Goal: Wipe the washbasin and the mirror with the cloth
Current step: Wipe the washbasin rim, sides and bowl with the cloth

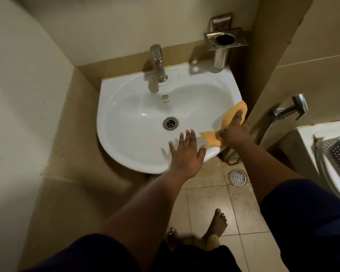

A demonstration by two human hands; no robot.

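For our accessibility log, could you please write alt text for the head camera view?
The right hand presses an orange cloth on the right rim of a white washbasin, while the open left hand rests on its front rim. A steel tap stands at the back, a steel tumbler holder on the wall.

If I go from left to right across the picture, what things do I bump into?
Sink drain → left hand → right hand gripping the orange cloth → floor drain → metal sprayer on the wall.
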